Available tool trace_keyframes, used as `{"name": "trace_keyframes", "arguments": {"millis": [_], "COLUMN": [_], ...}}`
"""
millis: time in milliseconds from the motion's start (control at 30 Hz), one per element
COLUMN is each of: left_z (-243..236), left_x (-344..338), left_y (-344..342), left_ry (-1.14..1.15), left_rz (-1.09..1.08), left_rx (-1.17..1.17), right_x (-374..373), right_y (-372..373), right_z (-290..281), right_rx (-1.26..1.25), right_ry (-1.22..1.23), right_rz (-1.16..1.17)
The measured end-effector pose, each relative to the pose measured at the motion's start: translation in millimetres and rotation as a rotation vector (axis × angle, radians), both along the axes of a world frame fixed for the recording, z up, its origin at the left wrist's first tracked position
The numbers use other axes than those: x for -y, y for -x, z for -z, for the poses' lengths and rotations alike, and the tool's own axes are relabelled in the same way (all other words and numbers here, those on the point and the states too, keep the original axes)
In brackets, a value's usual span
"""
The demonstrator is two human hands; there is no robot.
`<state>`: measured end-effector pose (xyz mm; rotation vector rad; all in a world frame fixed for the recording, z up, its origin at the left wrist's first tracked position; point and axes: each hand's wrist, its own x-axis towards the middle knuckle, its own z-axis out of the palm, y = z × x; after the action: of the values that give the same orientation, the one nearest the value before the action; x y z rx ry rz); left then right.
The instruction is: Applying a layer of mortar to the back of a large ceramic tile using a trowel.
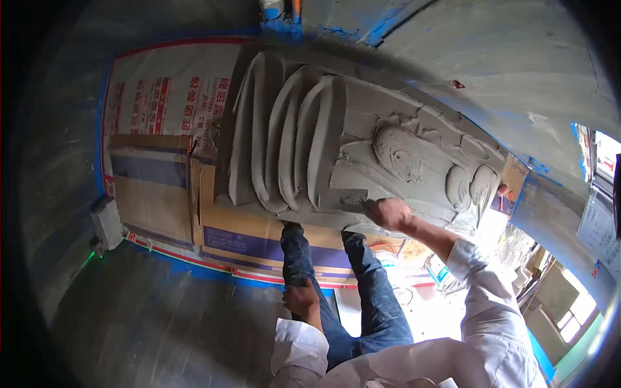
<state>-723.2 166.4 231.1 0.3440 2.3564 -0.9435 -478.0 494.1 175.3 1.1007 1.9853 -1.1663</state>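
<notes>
A long slab of wet grey mortar (362, 123) lies in front of me, combed into thick curved ridges on its left and piled in uneven lumps toward the right. My right hand (392, 214) is closed at its near edge, around the handle of a trowel (354, 198) whose grey-smeared blade rests flat on the mortar. The handle is mostly hidden in my fist. Farther down, my left hand (301, 300) presses against my left leg with its fingers curled in; whatever is under them, if anything, stays hidden.
Cardboard sheets (155, 210) and printed plastic film (168, 84) cover the floor left of the mortar, edged with red and blue tape. A small grey block (107, 224) stands at the left corner, beside a green light. Buckets (440, 273) stand at right, below grey walls.
</notes>
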Motion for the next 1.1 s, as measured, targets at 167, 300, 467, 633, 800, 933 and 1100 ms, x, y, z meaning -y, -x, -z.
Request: {"name": "trace_keyframes", "arguments": {"millis": [167, 300, 467, 633, 800, 933, 1100], "left_z": [19, 12, 17, 25, 12, -28, -12], "left_x": [-18, 8, 2, 6, 21, -1, -12], "left_y": [-34, -33, -53, -74, -82, -97, -155], "left_ry": [-0.056, 0.007, -0.066, -0.097, -0.202, -0.269, -0.276], "left_rz": [0.08, 0.086, 0.002, -0.052, 0.093, 0.053, 0.157], "left_rx": [0.075, 0.028, 0.051, 0.055, 0.009, 0.15, 0.39], "right_x": [-105, -170, -142, -5, 43, -67, -214], "right_y": [-108, -153, -190, -164, -134, -124, -148], "right_z": [-18, -33, -11, 26, 16, 2, 22], "right_rx": [0.195, -0.098, -0.257, -0.316, -0.302, 0.067, 0.012], "right_ry": [-0.397, 0.123, 0.528, 0.706, -0.144, -0.293, -0.562], "right_rz": [0.134, 1.006, 1.299, 1.325, 0.175, -0.335, 0.007]}}
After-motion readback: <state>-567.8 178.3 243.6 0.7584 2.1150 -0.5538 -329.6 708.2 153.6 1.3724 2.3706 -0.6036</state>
